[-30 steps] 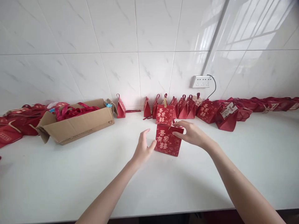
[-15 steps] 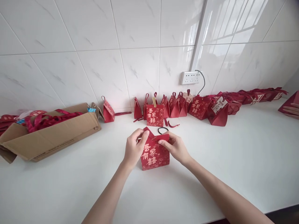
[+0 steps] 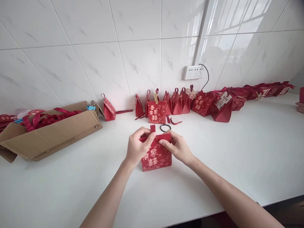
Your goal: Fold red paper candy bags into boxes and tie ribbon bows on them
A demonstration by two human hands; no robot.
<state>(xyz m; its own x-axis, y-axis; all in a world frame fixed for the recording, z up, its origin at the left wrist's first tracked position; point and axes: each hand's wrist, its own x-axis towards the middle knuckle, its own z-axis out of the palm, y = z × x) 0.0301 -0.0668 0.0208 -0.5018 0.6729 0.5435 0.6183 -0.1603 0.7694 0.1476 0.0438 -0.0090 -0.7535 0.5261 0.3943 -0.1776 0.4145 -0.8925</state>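
Note:
A red gift box (image 3: 159, 160) with pale Chinese characters and floral print stands upright on the counter between my hands. My left hand (image 3: 139, 145) is closed at the box's upper left, thumb in front. A short red ribbon (image 3: 152, 128) is pinched there and sticks up above the top edge. My right hand (image 3: 177, 146) grips the top edge at the right, thumb on the front face and fingers hidden behind. Just behind the box lies a black ring-shaped band (image 3: 165, 128).
Several finished red boxes (image 3: 176, 103) with ribbon loops line the wall; one nearer box (image 3: 157, 112) carries a gold clip. A cardboard carton (image 3: 54, 136) of red ribbons sits at left. Loose ribbon (image 3: 175, 122) lies behind. Part of another person's hand (image 3: 300, 107) shows at far right.
The ribbon, slanted across the box's top before, now stands upright above the edge. My left thumb has moved slightly right over the ribbon's base. The view has tilted down a little.

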